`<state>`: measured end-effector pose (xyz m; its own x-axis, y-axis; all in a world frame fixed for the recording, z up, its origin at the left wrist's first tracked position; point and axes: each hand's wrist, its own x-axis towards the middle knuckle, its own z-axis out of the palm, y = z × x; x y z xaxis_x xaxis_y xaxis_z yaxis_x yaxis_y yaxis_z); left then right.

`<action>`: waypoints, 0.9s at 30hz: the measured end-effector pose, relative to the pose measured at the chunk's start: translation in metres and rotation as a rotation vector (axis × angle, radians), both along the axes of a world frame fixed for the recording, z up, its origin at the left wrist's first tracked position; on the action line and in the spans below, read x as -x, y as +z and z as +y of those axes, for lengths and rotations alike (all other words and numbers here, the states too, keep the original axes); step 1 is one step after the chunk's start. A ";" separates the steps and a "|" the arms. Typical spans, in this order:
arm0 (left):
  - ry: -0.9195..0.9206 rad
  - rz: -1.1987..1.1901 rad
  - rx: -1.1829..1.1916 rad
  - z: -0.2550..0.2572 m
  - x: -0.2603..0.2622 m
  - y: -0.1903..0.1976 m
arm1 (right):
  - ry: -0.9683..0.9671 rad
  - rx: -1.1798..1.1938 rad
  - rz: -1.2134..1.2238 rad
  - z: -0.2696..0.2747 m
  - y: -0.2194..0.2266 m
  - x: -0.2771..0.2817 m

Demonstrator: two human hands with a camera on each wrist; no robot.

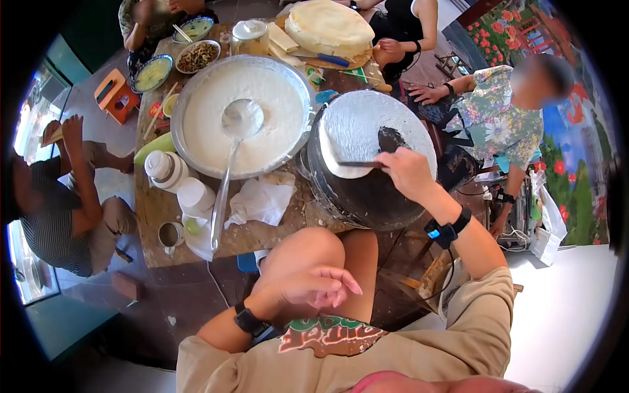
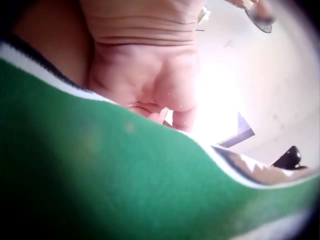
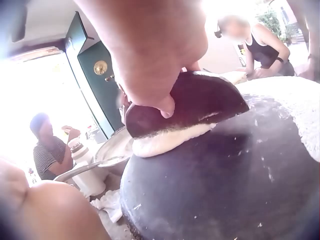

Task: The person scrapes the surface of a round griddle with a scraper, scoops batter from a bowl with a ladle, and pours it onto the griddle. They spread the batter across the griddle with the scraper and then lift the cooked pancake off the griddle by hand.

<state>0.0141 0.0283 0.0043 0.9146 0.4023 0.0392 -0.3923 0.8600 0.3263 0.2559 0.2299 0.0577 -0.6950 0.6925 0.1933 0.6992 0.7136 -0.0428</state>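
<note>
**Right at the griddle's near rim, the scraper rides a ridge of batter**

Clearly the right hand (image 1: 407, 171) is the one at work: its fingers are curled round a dark, flat scraper (image 1: 359, 164), pressed edge-down on the domed black griddle (image 1: 367, 196). The scraper's long axis runs roughly left to right across the dome, with the hand at its right end. From the right wrist view a thick roll of white batter (image 3: 167, 140) is heaped under the scraper's (image 3: 190, 102) lower edge, touching it along its length. The spread sheet of batter (image 1: 367, 121) covers the griddle's far half; the near half, towards the person, is bare black metal, so the open room lies on that side and down the curve to the rim.

The left hand (image 1: 311, 287) rests on the person's raised knee, fingers loosely curled, holding nothing, well apart from the griddle.

Just left of the griddle, on the wooden table (image 1: 157, 209), stands a big basin of batter (image 1: 239, 114) with a ladle (image 1: 226, 177) leaning over its near rim; a crumpled cloth (image 1: 262, 200) lies between basin and table edge.
</note>
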 end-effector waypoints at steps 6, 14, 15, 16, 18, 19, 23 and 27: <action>-0.012 0.001 0.056 -0.001 0.004 -0.001 | -0.145 -0.198 -0.023 0.063 -0.023 0.039; -0.020 -0.018 0.040 -0.002 0.007 -0.005 | 0.097 -0.015 -0.041 -0.013 -0.008 -0.013; -0.026 -0.023 0.043 -0.001 0.008 -0.004 | 0.120 0.024 -0.043 -0.017 -0.005 -0.016; -0.033 -0.030 0.049 -0.002 0.008 -0.002 | 0.096 -0.014 -0.030 -0.013 -0.003 -0.016; -0.027 -0.024 0.040 -0.002 0.009 -0.001 | 0.050 -0.095 0.007 0.005 -0.001 -0.007; -0.015 -0.017 0.030 -0.003 0.007 -0.001 | 0.035 -0.145 0.013 0.017 -0.005 0.001; -0.002 0.041 0.044 -0.009 0.003 -0.002 | 0.029 -0.227 0.023 0.044 -0.027 0.038; 0.005 0.014 0.026 -0.007 0.004 0.000 | 0.165 -0.138 -0.025 0.018 -0.017 0.016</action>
<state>0.0103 0.0213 0.0044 0.9131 0.4075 0.0159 -0.3920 0.8663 0.3096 0.2402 0.2482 0.0405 -0.8028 0.5368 0.2595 0.5717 0.8166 0.0792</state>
